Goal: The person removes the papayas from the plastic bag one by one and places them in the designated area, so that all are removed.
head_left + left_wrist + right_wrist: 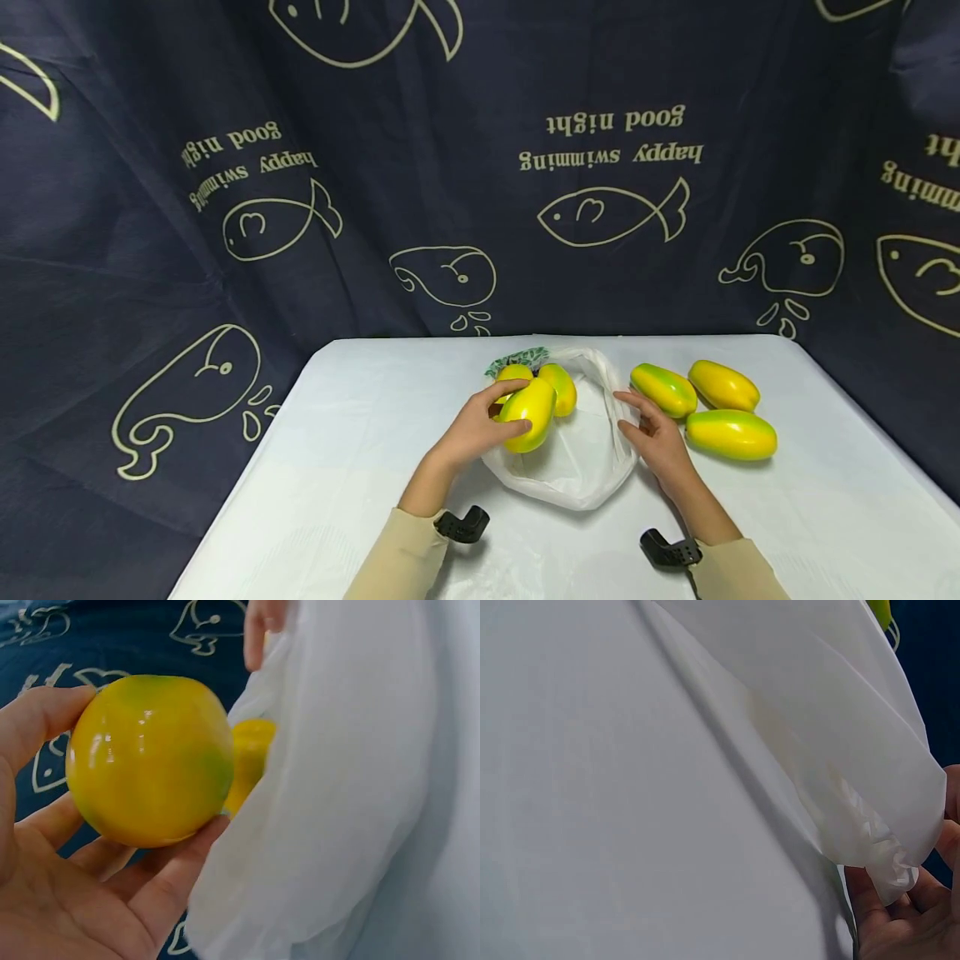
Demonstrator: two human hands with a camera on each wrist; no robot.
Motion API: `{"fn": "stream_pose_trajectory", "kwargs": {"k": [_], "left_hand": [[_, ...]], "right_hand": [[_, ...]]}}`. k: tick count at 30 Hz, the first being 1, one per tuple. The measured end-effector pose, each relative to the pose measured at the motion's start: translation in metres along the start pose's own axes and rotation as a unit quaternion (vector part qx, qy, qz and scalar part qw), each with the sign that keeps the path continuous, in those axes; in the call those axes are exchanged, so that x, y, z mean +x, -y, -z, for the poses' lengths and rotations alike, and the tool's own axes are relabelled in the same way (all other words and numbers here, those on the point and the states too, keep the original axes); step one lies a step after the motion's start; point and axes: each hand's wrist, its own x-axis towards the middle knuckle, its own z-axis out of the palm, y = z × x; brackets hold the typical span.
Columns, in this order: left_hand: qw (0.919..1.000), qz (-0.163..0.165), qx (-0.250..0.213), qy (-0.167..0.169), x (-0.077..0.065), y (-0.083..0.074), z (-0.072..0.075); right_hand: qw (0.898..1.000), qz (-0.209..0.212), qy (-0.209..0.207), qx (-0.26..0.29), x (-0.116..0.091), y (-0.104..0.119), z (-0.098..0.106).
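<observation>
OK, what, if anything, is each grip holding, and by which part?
The left grip holds a yellow-green fruit around its sides; the right grip holds the white bag by the right side of its rim.

Three yellow-green fruits [731, 435] lie on the bench [360, 467], beside one white plastic bag [573, 492]. One more fruit [530, 415] is in the left hand [476, 427], and at least two others [561, 390] show at the bag's far side; whether more lie behind the fingers cannot be told. Two hands are present, counting the right hand [660, 437], with two black wrist devices [465, 525] and two beige sleeves [401, 554]. One dark curtain [450, 183] bears three complete whale drawings and two complete fish.
</observation>
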Motion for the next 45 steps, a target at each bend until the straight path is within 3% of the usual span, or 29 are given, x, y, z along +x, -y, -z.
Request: {"fn": "stream_pose_trajectory", "kwargs": {"k": [13, 23, 27, 33, 45], "left_hand": [[0.9894, -0.036, -0.070, -0.122, -0.002, 0.008, 0.040], [0.9735, 0.023, -0.093, -0.207, -0.006, 0.007, 0.054], [0.9682, 0.022, -0.092, -0.232, 0.002, 0.029, 0.054], [0.9626, 0.037, -0.090, -0.253, 0.009, 0.054, 0.053], [0.9630, 0.090, -0.040, -0.251, 0.013, 0.066, 0.048]], "right_hand": [[1.000, 0.007, -0.001, -0.004, 0.002, -0.007, 0.000], [1.000, 0.010, 0.000, -0.003, 0.003, -0.004, 0.001], [1.000, 0.011, -0.002, -0.005, 0.003, -0.005, 0.000], [1.000, 0.014, -0.001, -0.009, 0.003, -0.006, 0.000], [1.000, 0.011, -0.003, -0.013, 0.004, -0.010, 0.000]]}}
